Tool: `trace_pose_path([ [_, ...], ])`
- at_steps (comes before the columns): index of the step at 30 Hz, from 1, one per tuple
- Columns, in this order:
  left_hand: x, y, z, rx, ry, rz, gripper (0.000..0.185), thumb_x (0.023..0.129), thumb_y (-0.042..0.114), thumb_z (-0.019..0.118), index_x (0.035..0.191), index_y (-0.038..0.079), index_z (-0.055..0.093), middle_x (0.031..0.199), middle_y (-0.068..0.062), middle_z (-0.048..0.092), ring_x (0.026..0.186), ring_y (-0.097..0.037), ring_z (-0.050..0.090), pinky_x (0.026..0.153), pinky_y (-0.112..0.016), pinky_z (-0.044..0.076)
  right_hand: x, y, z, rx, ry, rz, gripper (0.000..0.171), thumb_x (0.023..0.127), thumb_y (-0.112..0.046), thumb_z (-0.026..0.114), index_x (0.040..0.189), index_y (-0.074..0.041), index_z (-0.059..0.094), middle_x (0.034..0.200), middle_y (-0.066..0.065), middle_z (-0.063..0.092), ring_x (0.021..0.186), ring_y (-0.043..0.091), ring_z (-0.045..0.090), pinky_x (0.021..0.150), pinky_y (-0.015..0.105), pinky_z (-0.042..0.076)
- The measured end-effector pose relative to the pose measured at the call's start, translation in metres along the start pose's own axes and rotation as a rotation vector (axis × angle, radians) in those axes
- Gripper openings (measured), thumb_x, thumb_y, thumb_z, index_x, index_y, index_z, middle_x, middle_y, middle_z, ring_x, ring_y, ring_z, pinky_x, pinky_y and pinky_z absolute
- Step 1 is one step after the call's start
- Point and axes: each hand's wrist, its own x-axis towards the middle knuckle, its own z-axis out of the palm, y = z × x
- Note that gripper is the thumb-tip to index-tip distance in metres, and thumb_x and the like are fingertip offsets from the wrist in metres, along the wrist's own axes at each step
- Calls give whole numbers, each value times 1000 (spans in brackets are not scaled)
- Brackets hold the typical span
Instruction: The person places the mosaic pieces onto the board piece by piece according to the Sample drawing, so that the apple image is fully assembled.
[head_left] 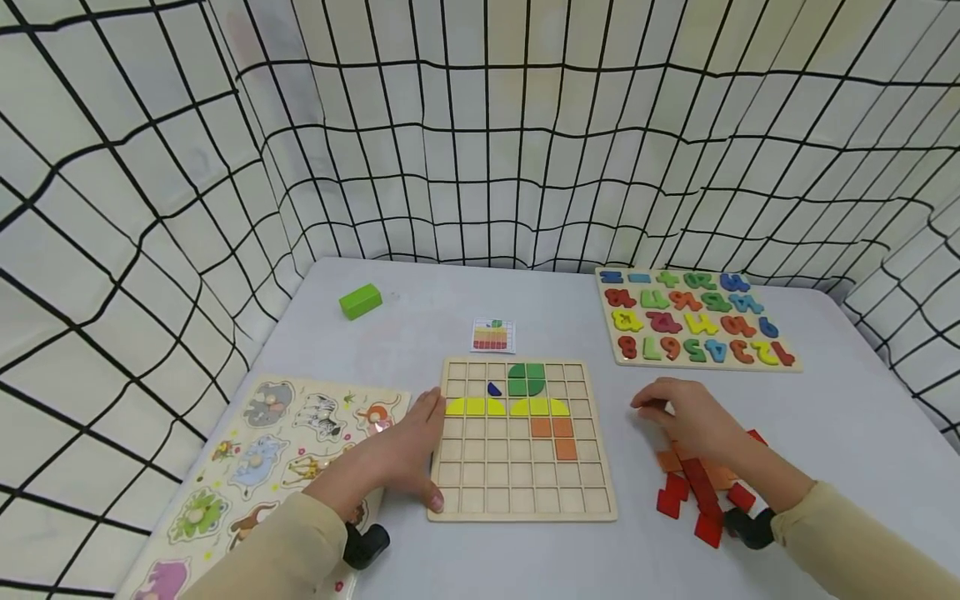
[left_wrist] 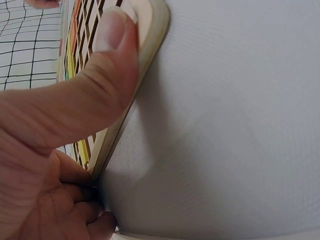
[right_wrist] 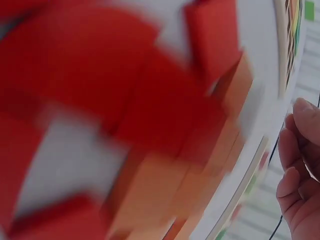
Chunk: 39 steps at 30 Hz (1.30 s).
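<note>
Wooden and pale, the grid board (head_left: 522, 439) lies flat on the grey table (head_left: 840, 417) in front of me, and my left hand (head_left: 405, 454) is at its left edge: the palm lies along that edge, the thumb presses down on the near left corner, and in the left wrist view the thumb (left_wrist: 95, 75) lies flat on the rim while the other fingers curl loosely under the palm beside the board, pinching nothing. To the left of this hand lies the animal puzzle (head_left: 262, 467), partly under my sleeve. On the board, the yellow pieces (head_left: 506, 407) make a row, green pieces (head_left: 526, 379) sit above them, and three orange squares (head_left: 555, 435) are under the right half; many cells below are free. Further right, my right hand (head_left: 686, 421) hovers over the loose pile of red and orange pieces (head_left: 701, 487), which lies just beside the board's right edge, so this hand is the nearer one to them. The pile lies under and behind the fingers, toward my wrist. The fingers are bent down, but I cannot tell if they pinch a piece, because the hand hides its own fingertips from the head camera. The right wrist view is very blurred; I see only red and orange shapes and the curled fingers (right_wrist: 300, 165) at the edge. The number puzzle (head_left: 693, 317) lies well apart at the far right.
</note>
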Motion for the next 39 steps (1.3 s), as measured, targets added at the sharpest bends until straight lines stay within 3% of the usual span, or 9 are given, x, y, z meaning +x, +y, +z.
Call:
trace_pose_path([
  [4, 0, 0, -1, -5, -5, -4, 135, 65, 32, 98, 160, -10, 12, 171, -26, 1, 160, -39, 3, 129, -51, 18, -14, 22, -10, -5, -35, 60, 21, 91, -5, 74, 111, -9, 78, 101, 3, 74, 95, 20, 66, 79, 33, 62],
  [9, 0, 1, -1, -9, 3, 12, 135, 64, 30, 99, 158, -14, 13, 170, -29, 3, 159, -43, 4, 128, -53, 18, -22, 34, -14, -19, -89, 66, 19, 90, -11, 77, 109, -10, 79, 97, 0, 72, 94, 18, 64, 76, 31, 62],
  [19, 0, 1, -1, -24, 1, 13, 136, 64, 30, 98, 158, -14, 11, 169, -30, 2, 159, -42, 2, 128, -53, 18, -25, 36, -9, -25, -83, 55, 17, 88, -12, 79, 105, -12, 74, 100, 1, 68, 100, 22, 62, 81, 38, 63],
  [24, 0, 1, -1, -23, -1, 8, 137, 62, 31, 99, 158, -13, 11, 170, -29, 1, 159, -42, 2, 128, -53, 18, -26, 33, -11, 29, -66, 74, 16, 88, -12, 80, 95, -16, 66, 91, -4, 65, 93, 17, 60, 76, 27, 59],
  [29, 0, 1, -1, -17, 2, 7, 138, 62, 31, 99, 158, -13, 11, 170, -29, 2, 159, -42, 3, 128, -54, 19, -20, 19, -10, 88, -35, 53, 15, 89, -13, 79, 96, -18, 67, 90, -6, 67, 91, 14, 61, 72, 15, 54],
  [33, 0, 0, 0, -10, 3, -1, 137, 63, 32, 99, 159, -12, 11, 170, -28, 2, 160, -41, 3, 128, -53, 19, -8, -6, 0, 105, -22, -44, 14, 89, -11, 79, 96, -18, 68, 92, -7, 67, 90, 12, 61, 74, 16, 55],
  [39, -1, 1, -1, -21, -6, 5, 136, 64, 31, 98, 159, -12, 10, 170, -28, 1, 160, -41, 3, 128, -53, 19, 11, -48, 22, 156, -86, -181, 10, 91, -12, 77, 96, -19, 71, 92, -10, 66, 87, 7, 60, 77, 18, 56],
])
